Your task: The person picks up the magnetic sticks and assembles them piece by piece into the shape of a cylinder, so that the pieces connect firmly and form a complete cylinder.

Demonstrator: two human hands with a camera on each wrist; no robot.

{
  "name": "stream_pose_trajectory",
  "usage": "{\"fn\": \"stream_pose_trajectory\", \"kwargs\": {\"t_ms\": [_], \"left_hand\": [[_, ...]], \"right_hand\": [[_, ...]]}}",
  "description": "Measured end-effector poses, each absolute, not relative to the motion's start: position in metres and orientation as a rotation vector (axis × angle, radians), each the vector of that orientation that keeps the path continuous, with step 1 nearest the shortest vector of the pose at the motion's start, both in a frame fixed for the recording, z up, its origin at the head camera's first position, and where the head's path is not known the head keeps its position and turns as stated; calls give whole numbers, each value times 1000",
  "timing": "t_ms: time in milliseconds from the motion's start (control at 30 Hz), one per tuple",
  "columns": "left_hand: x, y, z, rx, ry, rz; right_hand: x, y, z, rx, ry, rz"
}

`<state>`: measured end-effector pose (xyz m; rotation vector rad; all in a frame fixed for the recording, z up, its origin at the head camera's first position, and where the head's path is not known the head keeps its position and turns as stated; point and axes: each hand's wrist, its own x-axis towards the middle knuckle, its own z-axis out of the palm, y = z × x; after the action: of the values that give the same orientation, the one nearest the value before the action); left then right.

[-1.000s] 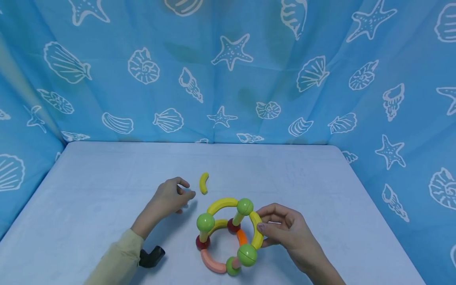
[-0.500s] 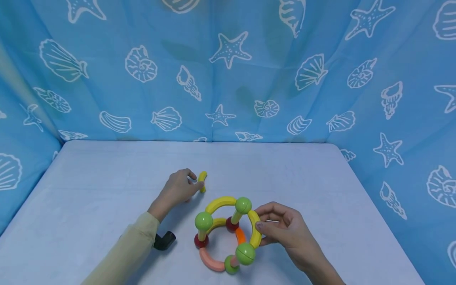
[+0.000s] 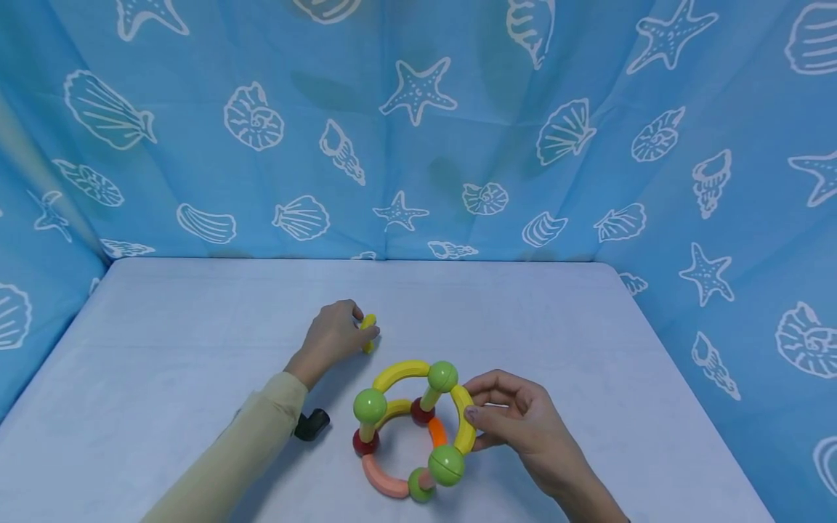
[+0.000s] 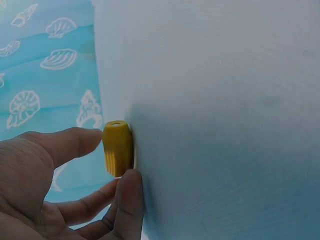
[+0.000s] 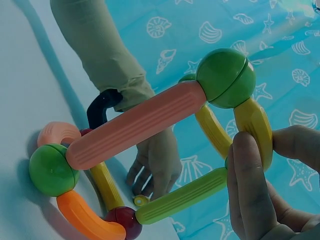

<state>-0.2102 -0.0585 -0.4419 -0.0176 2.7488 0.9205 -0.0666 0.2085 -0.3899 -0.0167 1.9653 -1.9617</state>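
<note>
My left hand [image 3: 333, 334] has thumb and fingers on opposite sides of a loose yellow curved building stick [image 4: 117, 150], which lies on the table. In the left wrist view the thumb tip meets one side of it and a fingertip the other. My right hand [image 3: 523, 421] pinches an upper yellow arc of a ball-and-stick toy frame [image 3: 466, 421]. This frame has green balls [image 5: 226, 77] on top, red [image 5: 123, 222] and green balls below, with yellow, orange and pink [image 5: 140, 125] sticks between them. Its base seems to rest on the table.
The white-covered table [image 3: 556, 312] reaches back to a blue curtain [image 3: 418, 160] with shell and starfish prints. A black bent piece [image 3: 312, 425] sits by the left sleeve [image 3: 242, 443], apparently fixed to that wrist.
My left hand has moved forward and right to the loose yellow curved stick and closed its fingers round it. The right hand keeps its grip on the frame, which stays about where it was.
</note>
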Motion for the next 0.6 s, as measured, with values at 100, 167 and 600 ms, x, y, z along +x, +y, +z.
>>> {"fn": "stream_pose_trajectory", "kwargs": {"t_ms": [100, 167, 600], "left_hand": [[-212, -58, -443, -14, 2751, 920], [-212, -58, -443, -19, 2747, 930], [-202, -68, -440, -93, 2627, 1133]], "right_hand": [[-67, 208, -390, -14, 1968, -1960], [-67, 207, -389, -6, 1969, -1959], [-68, 207, -388, 16, 2004, -1917]]}}
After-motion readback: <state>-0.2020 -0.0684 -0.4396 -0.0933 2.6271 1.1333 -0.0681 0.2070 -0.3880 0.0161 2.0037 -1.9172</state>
